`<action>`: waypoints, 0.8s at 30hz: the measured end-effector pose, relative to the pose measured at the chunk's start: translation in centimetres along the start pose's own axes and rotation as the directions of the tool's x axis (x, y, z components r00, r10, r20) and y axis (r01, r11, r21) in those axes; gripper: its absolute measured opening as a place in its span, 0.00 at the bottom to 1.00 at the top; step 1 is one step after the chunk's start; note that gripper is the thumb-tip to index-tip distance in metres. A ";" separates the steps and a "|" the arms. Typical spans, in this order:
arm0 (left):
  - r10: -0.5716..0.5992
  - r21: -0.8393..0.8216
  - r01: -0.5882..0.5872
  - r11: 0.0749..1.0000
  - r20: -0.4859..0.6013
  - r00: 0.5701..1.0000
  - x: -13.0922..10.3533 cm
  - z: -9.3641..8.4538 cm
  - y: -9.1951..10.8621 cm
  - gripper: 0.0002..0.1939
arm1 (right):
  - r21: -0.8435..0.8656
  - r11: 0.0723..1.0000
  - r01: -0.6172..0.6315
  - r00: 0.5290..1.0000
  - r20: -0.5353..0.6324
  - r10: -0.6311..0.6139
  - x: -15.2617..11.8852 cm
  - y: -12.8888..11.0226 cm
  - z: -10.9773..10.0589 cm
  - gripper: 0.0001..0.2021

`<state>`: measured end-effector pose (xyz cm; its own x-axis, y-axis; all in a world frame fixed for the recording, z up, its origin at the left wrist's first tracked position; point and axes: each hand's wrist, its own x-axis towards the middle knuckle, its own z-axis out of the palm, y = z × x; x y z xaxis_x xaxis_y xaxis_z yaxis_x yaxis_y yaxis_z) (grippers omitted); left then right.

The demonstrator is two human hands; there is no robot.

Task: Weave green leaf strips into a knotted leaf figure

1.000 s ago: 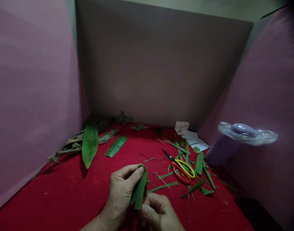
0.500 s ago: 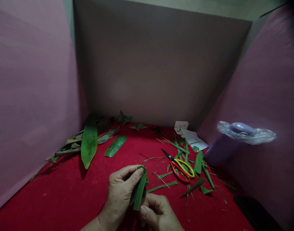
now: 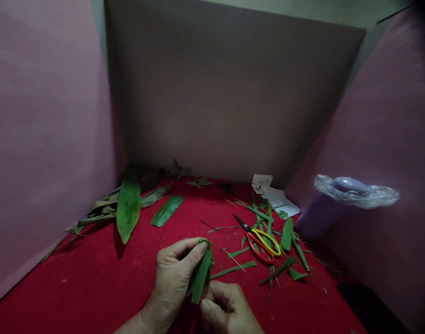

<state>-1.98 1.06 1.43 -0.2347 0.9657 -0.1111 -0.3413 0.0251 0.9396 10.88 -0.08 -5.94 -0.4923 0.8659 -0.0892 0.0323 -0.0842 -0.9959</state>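
My left hand pinches the top of a folded bundle of green leaf strips between thumb and fingers, and the strips hang down from there. My right hand is closed beside the lower end of the bundle, thumb pressed to fingers; what lies between them is hidden. Scissors with one red and one yellow handle lie to the right of the hands, blades pointing up and left. A thin wooden stick and a narrow leaf strip lie on the red cloth between hands and scissors.
Cut leaf pieces are scattered around the scissors. A wide leaf and a cut leaf section lie at left. Behind right are papers; a plastic-wrapped purple container stands by the right wall. A dark flat object lies front right.
The lower end of the leaf bundle has shifted very slightly left. Both hands keep nearly the same place and hold.
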 end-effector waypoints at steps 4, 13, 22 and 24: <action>0.009 0.007 -0.009 1.000 0.010 1.000 0.2 -0.1 0.0 0.07 | -0.013 1.000 0.010 1.000 -0.007 -0.010 0.0 0.1 0.1 0.22; 0.010 0.025 -0.010 1.000 0.004 1.000 0.2 -0.1 -0.2 0.08 | -0.083 0.995 0.048 0.999 0.026 -0.046 0.0 0.2 0.0 0.22; 0.007 0.029 -0.007 1.000 0.001 1.000 0.3 0.1 0.4 0.08 | -0.140 0.987 0.076 0.997 0.013 -0.075 0.0 0.7 -0.1 0.26; 0.013 0.032 -0.013 0.999 -0.014 1.000 0.5 0.2 0.6 0.08 | -0.169 0.984 0.059 0.998 -0.016 -0.062 -0.1 0.7 -0.1 0.25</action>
<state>-2.14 1.57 2.03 -0.2516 0.9623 -0.1030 -0.3093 0.0208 0.9507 11.03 -0.20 -6.60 -0.4791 0.8773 -0.0273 0.1504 0.0514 -0.9873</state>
